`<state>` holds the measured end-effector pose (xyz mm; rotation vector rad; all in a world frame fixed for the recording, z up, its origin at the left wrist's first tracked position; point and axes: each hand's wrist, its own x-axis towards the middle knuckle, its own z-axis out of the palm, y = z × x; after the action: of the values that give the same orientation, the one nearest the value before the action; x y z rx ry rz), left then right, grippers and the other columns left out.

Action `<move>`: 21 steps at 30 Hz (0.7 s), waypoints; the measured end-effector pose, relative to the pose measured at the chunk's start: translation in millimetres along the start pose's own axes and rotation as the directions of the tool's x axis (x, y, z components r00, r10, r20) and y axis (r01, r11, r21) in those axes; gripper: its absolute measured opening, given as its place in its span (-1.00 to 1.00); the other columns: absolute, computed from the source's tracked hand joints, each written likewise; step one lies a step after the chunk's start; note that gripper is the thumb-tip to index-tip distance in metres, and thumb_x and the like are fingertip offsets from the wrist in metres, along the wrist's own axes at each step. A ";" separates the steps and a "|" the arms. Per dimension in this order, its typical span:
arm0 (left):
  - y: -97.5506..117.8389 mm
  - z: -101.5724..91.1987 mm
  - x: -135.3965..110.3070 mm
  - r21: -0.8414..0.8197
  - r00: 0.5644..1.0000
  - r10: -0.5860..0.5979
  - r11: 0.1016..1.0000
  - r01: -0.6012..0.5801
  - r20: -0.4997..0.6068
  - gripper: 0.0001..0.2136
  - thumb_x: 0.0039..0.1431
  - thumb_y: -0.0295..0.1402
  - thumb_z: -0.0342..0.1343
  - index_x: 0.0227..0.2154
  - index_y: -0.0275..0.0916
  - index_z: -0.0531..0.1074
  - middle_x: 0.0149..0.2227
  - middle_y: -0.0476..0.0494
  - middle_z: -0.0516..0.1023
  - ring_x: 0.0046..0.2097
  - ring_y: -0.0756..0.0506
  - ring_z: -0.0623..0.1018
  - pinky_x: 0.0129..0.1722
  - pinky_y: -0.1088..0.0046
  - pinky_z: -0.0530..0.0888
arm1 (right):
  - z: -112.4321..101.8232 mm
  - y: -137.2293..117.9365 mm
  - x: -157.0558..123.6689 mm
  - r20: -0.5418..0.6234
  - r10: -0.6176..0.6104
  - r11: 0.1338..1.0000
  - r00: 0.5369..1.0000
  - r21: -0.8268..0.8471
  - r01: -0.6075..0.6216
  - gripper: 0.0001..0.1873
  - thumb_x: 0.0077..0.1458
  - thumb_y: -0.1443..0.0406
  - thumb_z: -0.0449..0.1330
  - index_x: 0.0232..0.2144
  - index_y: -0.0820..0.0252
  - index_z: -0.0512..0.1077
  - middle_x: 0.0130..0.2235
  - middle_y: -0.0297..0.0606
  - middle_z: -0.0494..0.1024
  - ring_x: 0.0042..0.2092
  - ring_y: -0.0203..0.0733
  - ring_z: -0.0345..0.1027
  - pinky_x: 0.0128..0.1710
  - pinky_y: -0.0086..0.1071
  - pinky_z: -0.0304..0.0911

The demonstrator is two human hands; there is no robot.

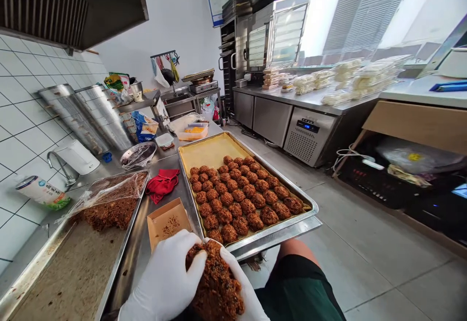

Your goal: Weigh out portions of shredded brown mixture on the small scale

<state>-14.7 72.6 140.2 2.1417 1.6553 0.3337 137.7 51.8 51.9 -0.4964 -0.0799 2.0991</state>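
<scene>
Both gloved hands, the left hand (166, 277) and right hand (242, 289), were cupped around a brown mixture lump (215, 282) held between them. Just beyond the hands lay a baking tray (204, 153) of formed brown patties (241, 197); forward-left sat a small cardboard box (168, 221).

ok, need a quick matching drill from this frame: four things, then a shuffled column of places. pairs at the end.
Things:
1. brown clump
2. red cloth
3. shaped brown pieces
4. small cardboard box

Places:
A. in rows on the lined baking tray
B. pressed between the left hand and right hand, both in white gloves
C. on the steel counter just ahead of the hands, open side up
D. crumpled on the counter between the two trays

Pairs: 1-B, 2-D, 3-A, 4-C
</scene>
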 end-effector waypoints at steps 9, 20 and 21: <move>-3.1 -26.4 0.9 -0.137 0.971 0.057 0.990 -0.025 0.232 -0.74 0.14 -0.36 0.22 -0.09 0.04 0.47 -0.02 0.08 0.57 0.06 -0.11 0.51 0.10 0.42 0.35 | -0.3 -2.0 -0.3 -0.024 -0.033 0.999 0.999 0.034 0.034 -0.64 0.27 0.11 0.20 0.03 0.16 0.43 0.07 -0.12 0.51 -0.01 -0.07 0.46 -0.03 -0.06 0.47; -20.9 -22.8 4.0 -0.147 1.000 -0.014 0.989 0.015 0.005 -0.87 0.18 -0.38 0.10 -0.21 -0.07 0.43 -0.34 0.07 0.58 -0.26 -0.10 0.56 -0.25 0.47 0.43 | 3.6 -9.5 -1.4 -0.046 -0.080 0.986 0.996 0.142 0.086 -0.67 0.25 0.07 0.20 -0.04 0.12 0.49 0.00 -0.15 0.58 -0.03 -0.09 0.49 -0.02 -0.09 0.46; -24.1 -24.8 5.0 -0.178 1.000 -0.020 0.984 0.018 -0.009 -0.86 0.20 -0.36 0.09 -0.18 -0.07 0.42 -0.31 0.06 0.59 -0.25 -0.10 0.57 -0.23 0.46 0.44 | 4.1 -11.3 -2.0 -0.047 -0.089 0.984 0.995 0.153 0.095 -0.67 0.25 0.07 0.20 -0.06 0.12 0.50 -0.01 -0.16 0.59 -0.03 -0.10 0.49 -0.01 -0.09 0.46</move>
<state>-44.8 86.8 150.8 1.9948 1.5870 0.4692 146.1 56.9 59.1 -0.4330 0.0817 1.9853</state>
